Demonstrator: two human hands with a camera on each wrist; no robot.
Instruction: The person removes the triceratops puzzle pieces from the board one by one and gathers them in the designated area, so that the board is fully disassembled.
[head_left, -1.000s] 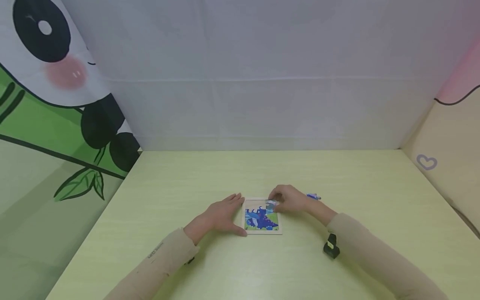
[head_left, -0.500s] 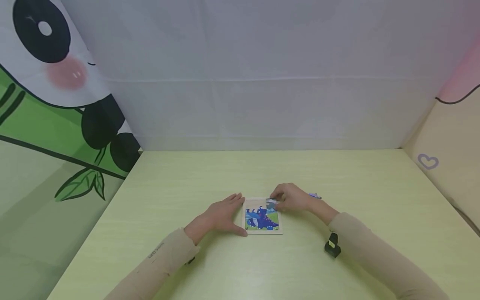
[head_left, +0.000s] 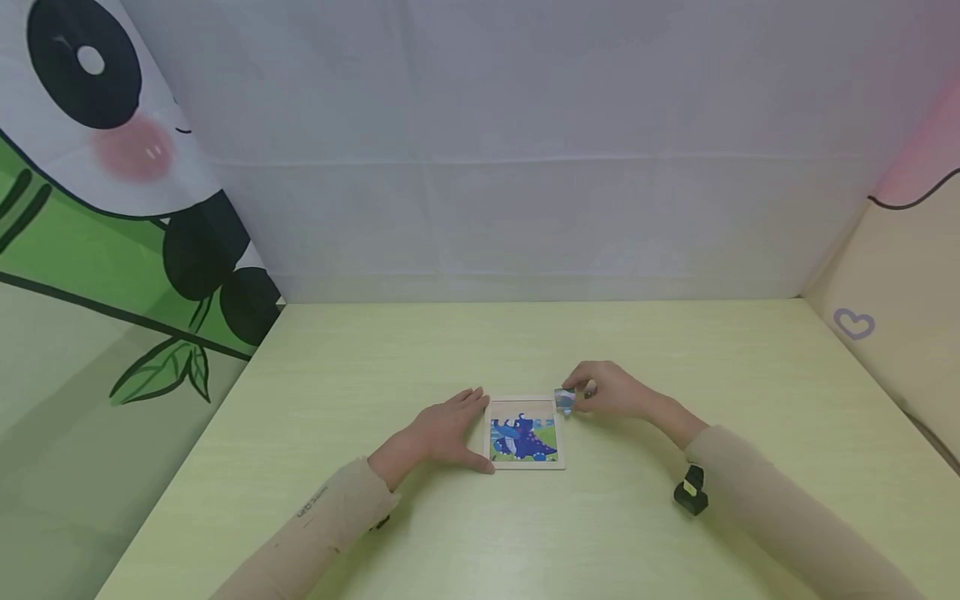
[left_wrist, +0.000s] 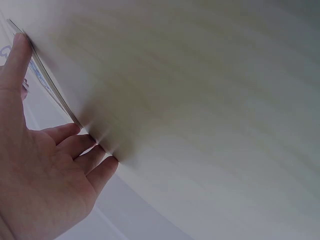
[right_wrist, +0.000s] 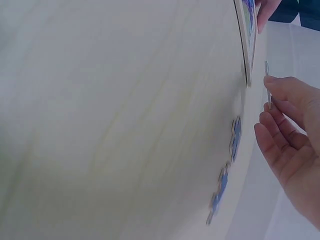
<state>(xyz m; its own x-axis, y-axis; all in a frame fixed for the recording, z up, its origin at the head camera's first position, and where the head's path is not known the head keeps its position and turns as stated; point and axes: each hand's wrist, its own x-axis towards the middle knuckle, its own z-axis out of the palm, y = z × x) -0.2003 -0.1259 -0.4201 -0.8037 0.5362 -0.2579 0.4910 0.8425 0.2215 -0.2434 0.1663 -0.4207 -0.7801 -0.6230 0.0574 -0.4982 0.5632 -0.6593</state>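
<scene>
A small wooden jigsaw puzzle (head_left: 525,439) lies on the table, showing a blue dinosaur on green grass. Across its upper part a pale strip of bare board shows inside the frame. Along the left border rests my left hand (head_left: 448,429), thumb by the lower corner and fingers by the upper one, both touching the frame (left_wrist: 57,95). My right hand (head_left: 611,390) pinches a blue-and-white puzzle piece (head_left: 565,401) between thumb and fingers, just off the frame's upper right corner. In the right wrist view that piece appears edge-on, raised above the table.
Two loose puzzle pieces, one nearer (right_wrist: 218,195) and one farther (right_wrist: 235,137), lie on the table near the right hand; the head view mostly hides them behind it. The pale table (head_left: 420,350) ends at a grey-white cloth backdrop (head_left: 480,217). Printed panels stand at both sides.
The right hand has lifted the puzzle piece out of the frame's upper right corner and carried it rightward. Bare board now shows there. The left hand has stayed put.
</scene>
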